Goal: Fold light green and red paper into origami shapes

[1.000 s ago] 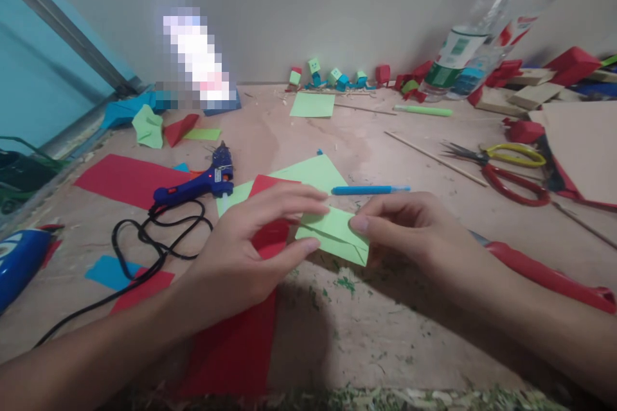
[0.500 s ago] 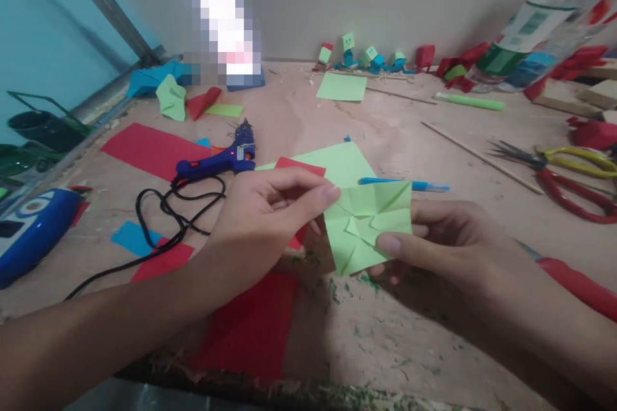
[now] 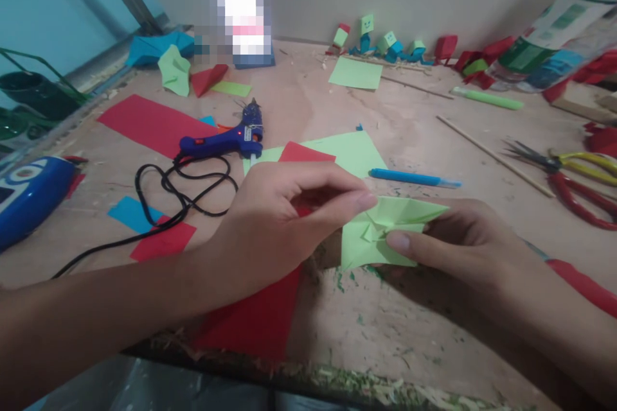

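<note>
A creased light-green sheet of paper [image 3: 359, 247], partly folded, is held above the front of the table between both hands. My left hand [image 3: 294, 212] pinches its upper left edge between thumb and forefinger. At the right side, my right hand [image 3: 463, 244] grips it with the thumb pressed on the front near small raised flaps and the fingers behind, mostly hidden. Beneath the left forearm lies red paper [image 3: 260, 327]. Just beyond the hands are a blue pen [image 3: 414, 178], a red piece of paper [image 3: 308, 153] and a larger light-green sheet [image 3: 361, 151].
A blue glue gun [image 3: 226, 139] with a looping black cord [image 3: 139, 231] lies left. Scissors [image 3: 569, 173], a thin stick [image 3: 496, 157] and a red-handled tool [image 3: 583, 286] are on the right. Small paper figures [image 3: 366, 35] and a plastic bottle [image 3: 549, 32] stand at the back.
The green paper's top edge has bent over along a crease, with its right corner now pointing outward. My left hand has moved right along it. The camera view has shifted slightly.
</note>
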The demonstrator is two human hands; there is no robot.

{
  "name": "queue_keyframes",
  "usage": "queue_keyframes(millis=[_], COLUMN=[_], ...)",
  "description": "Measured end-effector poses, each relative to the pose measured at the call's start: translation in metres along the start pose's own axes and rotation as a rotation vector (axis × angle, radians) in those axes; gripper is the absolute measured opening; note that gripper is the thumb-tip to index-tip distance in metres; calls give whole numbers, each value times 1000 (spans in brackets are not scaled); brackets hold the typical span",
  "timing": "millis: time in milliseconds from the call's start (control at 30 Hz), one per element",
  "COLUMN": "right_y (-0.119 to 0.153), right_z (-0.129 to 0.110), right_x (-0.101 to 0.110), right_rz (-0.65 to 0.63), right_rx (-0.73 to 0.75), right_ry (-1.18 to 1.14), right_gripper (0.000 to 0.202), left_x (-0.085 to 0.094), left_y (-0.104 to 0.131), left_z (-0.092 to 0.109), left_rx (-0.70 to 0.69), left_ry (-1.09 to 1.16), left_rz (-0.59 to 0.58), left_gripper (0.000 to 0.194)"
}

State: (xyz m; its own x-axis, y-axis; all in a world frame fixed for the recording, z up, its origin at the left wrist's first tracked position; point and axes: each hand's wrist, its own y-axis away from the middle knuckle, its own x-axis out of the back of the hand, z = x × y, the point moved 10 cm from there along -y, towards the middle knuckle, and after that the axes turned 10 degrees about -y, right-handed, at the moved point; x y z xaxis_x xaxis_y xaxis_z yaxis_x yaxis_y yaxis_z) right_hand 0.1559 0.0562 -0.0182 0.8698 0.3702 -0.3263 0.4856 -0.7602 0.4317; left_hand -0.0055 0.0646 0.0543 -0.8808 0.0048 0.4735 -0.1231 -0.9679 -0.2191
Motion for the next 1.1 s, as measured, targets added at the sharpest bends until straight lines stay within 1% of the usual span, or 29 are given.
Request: queue_keyframes(millis=[100, 167, 233, 300, 367, 433, 500, 533, 600, 667, 700, 800, 867, 933, 967, 1033, 1100], right_y=[4, 5, 5, 2, 0, -1, -2, -2, -2, -1, -2, -3, -4, -6, -7, -8, -9], right_z=[8, 9, 8, 3, -2, -5, -3, -3, -3, -6, -7, -12, -14, -13, -12, -10, -10], right_x=[1, 3, 4, 1, -2, -3, -1, 1, 3, 4, 3, 3, 6, 12, 16, 17, 15], right_rz=[55, 91, 97, 44, -14, -45, -38, -30, -10, -2, -8, -13, 14, 59, 86, 78, 48], right_rx=[-103, -127, -111, -59, 7, 49, 54, 56, 67, 94, 104, 145, 169, 172, 181, 166, 162], right_ry=[-72, -138, -165, -132, -73, -21, 14, 23, 12, -7, -18, -75, -135, -194, -232, -289, -360], right_gripper=[20, 20, 22, 21, 19, 17, 17, 17, 18, 19, 20, 17, 15, 17, 17, 16, 18], left_x=[3, 7, 9, 8, 5, 3, 0, -3, -15, -27, -31, -32, -29, -27, -26, -25, -17], left_y=[0, 1, 2, 3, 5, 4, 2, 1, 2, 5, 5, 3, 1, -2, -2, -3, -4], left_z=[1, 2, 6, 14, 19, 16, 4, -3, -17, -25, -26, -30, -33, -35, -35, -32, -26], left_rx=[-24, -41, -85, -149, -185, -144, -29, 41, 167, 244, 263, 291, 306, 308, 299, 256, 173], left_ry=[-53, -117, -208, -287, -312, -263, -148, -75, 79, 204, 248, 306, 311, 293, 271, 214, 155], left_rz=[25, 55, 75, 70, 51, 30, 1, -28, -119, -212, -237, -214, -178, -172, -178, -206, -175], left_gripper=[9, 10, 11, 11, 11, 11, 9, 7, 11, 12, 10, 8, 13, 18, 19, 18, 18])
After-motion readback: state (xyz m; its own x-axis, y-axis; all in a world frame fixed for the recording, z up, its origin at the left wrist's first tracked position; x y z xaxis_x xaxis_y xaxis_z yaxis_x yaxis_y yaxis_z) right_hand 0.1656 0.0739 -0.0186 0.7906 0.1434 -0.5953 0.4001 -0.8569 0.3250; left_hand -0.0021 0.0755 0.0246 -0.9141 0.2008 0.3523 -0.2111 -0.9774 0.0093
